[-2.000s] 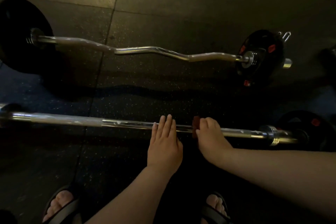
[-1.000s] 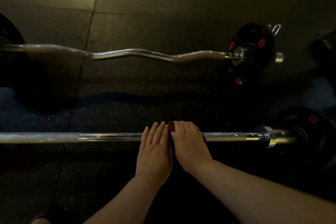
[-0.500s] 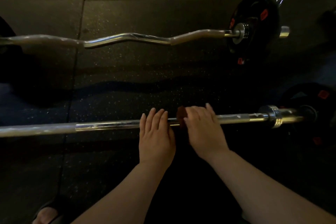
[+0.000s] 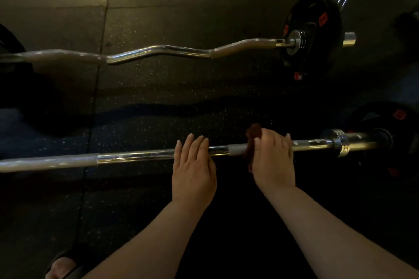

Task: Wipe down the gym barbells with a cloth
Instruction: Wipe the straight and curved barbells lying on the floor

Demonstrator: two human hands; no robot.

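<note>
Both on the barbell (image 4: pixel 136 157): right grip (image 4: pixel 273 158) clamps cloth (image 4: pixel 252 133) round it, left grip (image 4: pixel 192 170) flat.

- Floor (image 4: pixel 181 97): dark rubber mats flecked with pale specks.
- Seam (image 4: pixel 99 79): a thin line between the mats, running from far to near on the left.
- Foot (image 4: pixel 60 266): bare toes under a dark sandal strap, bottom left corner.
- Dark shape (image 4: pixel 407 27): far right edge, too dim to identify.

The left forearm (image 4: pixel 147 240) and right forearm (image 4: pixel 328 229) reach forward, palms down. The left hand (image 4: pixel 193 172) lies flat, fingers straight and close together, fingertips resting across the bar (image 4: pixel 147 156). Near it but apart, the right hand (image 4: pixel 273 161) curls its fingers over the bar, gripping a dark red cloth (image 4: pixel 252 135) against it.
</note>
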